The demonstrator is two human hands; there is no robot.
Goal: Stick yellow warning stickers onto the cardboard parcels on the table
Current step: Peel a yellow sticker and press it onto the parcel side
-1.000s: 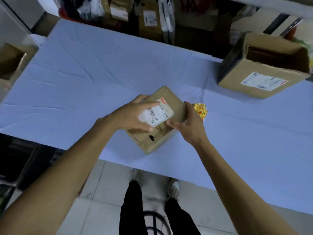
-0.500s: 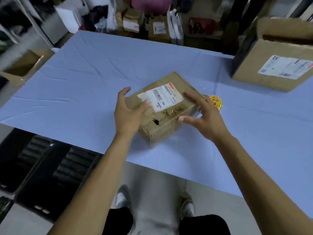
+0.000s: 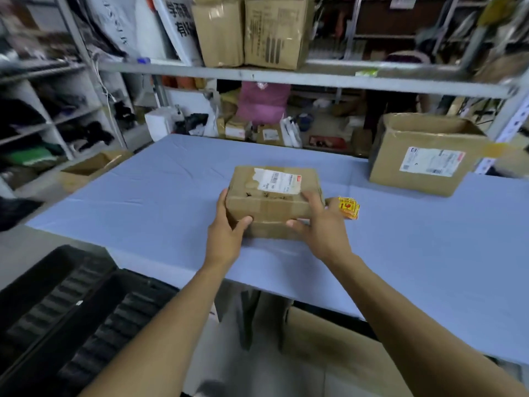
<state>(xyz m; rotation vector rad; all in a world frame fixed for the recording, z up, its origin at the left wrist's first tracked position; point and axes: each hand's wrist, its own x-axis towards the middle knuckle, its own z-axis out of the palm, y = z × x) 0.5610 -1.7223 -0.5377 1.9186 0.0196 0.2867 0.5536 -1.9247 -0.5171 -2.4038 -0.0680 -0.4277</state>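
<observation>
Parcel position: I see the small parcel (image 3: 274, 196) sitting on the desk (image 3: 143, 202) near its front edge, between my two hands.
Left hand: my left hand (image 3: 226, 233) grasps the parcel's near left corner, thumb on the front face, fingers wrapped along the left side.
Right hand: my right hand (image 3: 320, 227) grasps the near right corner, thumb on the front face, fingers laid over the top edge.
Parcel condition: brown cardboard, worn, with clear tape across the front and top. A white shipping label (image 3: 279, 181) with a barcode is stuck on top; its left end is torn, and the cardboard beside it is ripped with a dark hole.
Stickers: a small pile of yellow stickers (image 3: 349, 207) with red print lies on the desk just to the right of my right hand, apart from the parcel. I note no yellow sticker on the parcel faces I can see.
Big box: a larger cardboard box (image 3: 420, 159) stands at the far right of the desk, well apart, top flaps open, white label on its front. I cannot tell its contents.
Side box: an open cardboard box (image 3: 91, 167) sits off the desk's left edge; contents not visible.
Shelf: more cardboard boxes (image 3: 252, 30) stand on the shelf behind the desk.
</observation>
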